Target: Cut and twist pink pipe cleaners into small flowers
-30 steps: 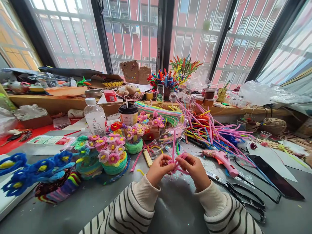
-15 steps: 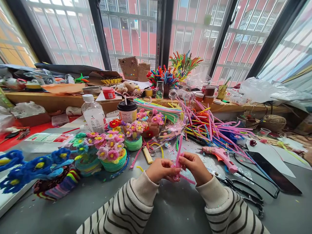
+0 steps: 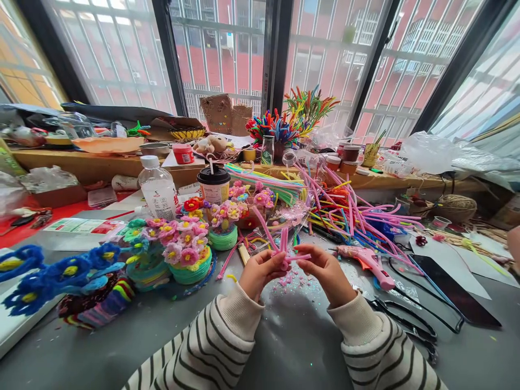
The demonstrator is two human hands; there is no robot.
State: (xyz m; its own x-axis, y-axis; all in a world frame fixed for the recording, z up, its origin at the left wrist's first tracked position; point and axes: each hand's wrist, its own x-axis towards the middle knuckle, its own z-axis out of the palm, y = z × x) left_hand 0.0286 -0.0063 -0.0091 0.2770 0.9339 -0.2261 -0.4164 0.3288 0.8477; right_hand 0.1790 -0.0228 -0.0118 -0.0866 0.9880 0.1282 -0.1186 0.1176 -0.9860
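Note:
My left hand [image 3: 260, 273] is closed, pinching pink pipe cleaners [image 3: 284, 244] bent into a small bundle. Two or so ends stand up from it, one slants up to the left, and a short one points right. Just to the right, my right hand [image 3: 328, 273] has its thumb and forefinger apart around the tip of that right-pointing end, with no firm grip visible. Pink bits and glitter [image 3: 290, 281] lie on the grey tabletop beneath. Part of the bundle is hidden behind my left fingers.
Pipe-cleaner flower pots [image 3: 190, 257] crowd the left, near a plastic bottle [image 3: 158, 189] and lidded cup [image 3: 214, 187]. A pink glue gun [image 3: 368, 260], black-handled scissors [image 3: 406, 319] and a phone [image 3: 453, 290] lie right. Loose pipe cleaners [image 3: 353, 208] pile up behind my hands.
My right fingers have come off the upright pink stem and opened. The bundle has turned in my left hand and shifted slightly left, its ends now spreading in several directions.

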